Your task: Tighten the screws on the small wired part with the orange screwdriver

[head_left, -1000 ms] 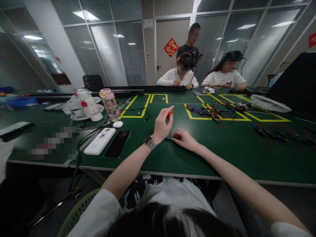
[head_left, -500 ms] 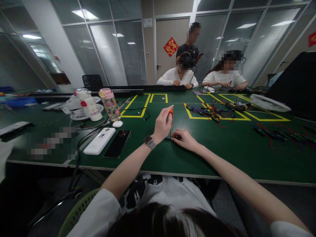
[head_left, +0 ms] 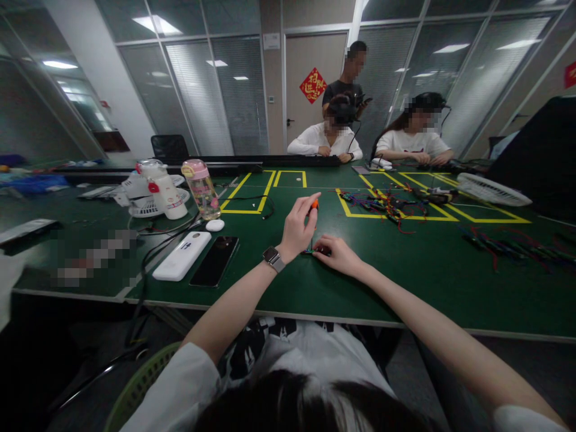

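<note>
My left hand (head_left: 297, 225), with a watch (head_left: 272, 258) on its wrist, is closed around the orange handle of a screwdriver (head_left: 314, 204). The screwdriver stands upright, and its thin shaft runs down to a small green circuit board (head_left: 308, 252) on the table. My right hand (head_left: 336, 254) rests on the tabletop with its fingers pinching the board's right end. Those fingers cover much of the board, so where the tip touches it is hidden.
On the green table (head_left: 288, 294), a black phone (head_left: 215, 261), a white power bank (head_left: 182, 257) and a pink-lidded bottle (head_left: 202, 192) stand to the left. Wired parts (head_left: 387, 205) lie right of my hands, with more wires (head_left: 517, 243) beyond. Other people are across the table.
Both my hands keep nearly the same place; the orange handle shows slightly differently between the left fingers. Across the table, the right-hand co-worker's hands have come closer together.
</note>
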Demonstrator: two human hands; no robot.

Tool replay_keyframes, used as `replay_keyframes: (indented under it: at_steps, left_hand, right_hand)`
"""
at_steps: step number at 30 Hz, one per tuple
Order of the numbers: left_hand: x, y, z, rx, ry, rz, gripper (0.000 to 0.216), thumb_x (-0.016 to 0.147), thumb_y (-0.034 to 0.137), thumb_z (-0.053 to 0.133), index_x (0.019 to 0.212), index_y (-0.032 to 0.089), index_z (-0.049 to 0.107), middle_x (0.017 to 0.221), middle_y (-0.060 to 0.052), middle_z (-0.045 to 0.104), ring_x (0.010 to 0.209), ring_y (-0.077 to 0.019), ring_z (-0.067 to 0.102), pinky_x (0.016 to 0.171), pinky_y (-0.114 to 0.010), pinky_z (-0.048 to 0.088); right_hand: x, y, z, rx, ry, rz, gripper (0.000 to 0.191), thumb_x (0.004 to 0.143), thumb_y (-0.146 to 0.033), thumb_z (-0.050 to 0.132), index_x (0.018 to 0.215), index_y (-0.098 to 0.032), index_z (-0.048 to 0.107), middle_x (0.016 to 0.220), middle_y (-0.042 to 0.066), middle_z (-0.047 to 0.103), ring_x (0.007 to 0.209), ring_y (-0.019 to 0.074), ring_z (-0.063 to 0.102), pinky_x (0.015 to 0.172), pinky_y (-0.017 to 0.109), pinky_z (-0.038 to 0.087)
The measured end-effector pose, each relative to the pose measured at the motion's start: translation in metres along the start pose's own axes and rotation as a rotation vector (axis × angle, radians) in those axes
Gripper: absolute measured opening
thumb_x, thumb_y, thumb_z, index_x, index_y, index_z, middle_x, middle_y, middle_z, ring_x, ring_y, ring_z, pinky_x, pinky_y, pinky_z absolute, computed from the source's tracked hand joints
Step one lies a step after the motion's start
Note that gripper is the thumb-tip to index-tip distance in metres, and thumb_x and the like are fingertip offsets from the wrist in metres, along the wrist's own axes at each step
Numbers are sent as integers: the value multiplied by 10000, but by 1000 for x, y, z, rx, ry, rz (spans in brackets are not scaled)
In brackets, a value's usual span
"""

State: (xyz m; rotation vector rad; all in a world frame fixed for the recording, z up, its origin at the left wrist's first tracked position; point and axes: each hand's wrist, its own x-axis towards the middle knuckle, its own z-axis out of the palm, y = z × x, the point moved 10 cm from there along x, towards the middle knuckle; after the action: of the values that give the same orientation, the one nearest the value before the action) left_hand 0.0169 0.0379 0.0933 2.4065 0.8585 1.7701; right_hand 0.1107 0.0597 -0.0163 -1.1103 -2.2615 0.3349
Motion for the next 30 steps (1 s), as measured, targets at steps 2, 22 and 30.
replay_keyframes:
  at_steps: [2, 22, 30]
  left_hand:
    - [0, 0, 0, -11, 2, 6, 322, 967, 201, 361, 1270, 198, 472, 1146, -73, 568, 1046, -153, 555, 919, -305, 466]
    - [0, -1, -1, 20, 23, 14, 305, 953, 239, 424, 1247, 216, 503, 1019, -50, 579, 902, -136, 566, 824, -283, 488]
    - [1, -1, -6, 58, 58, 3, 248, 925, 297, 503, 1147, 223, 584, 931, -27, 539, 846, -126, 553, 791, -259, 483]
  right_hand:
    - [0, 0, 0, -2, -2, -1, 77, 805, -201, 595, 840, -158, 648, 796, 33, 580, 656, 129, 543, 628, 256, 442]
    - [0, -2, -2, 22, 5, 6, 78, 813, -214, 597, 821, -159, 651, 789, 33, 580, 646, 127, 542, 621, 257, 441]
    - [1, 4, -1, 44, 23, 20, 89, 813, -225, 601, 822, -158, 660, 757, 25, 576, 645, 128, 540, 613, 254, 433]
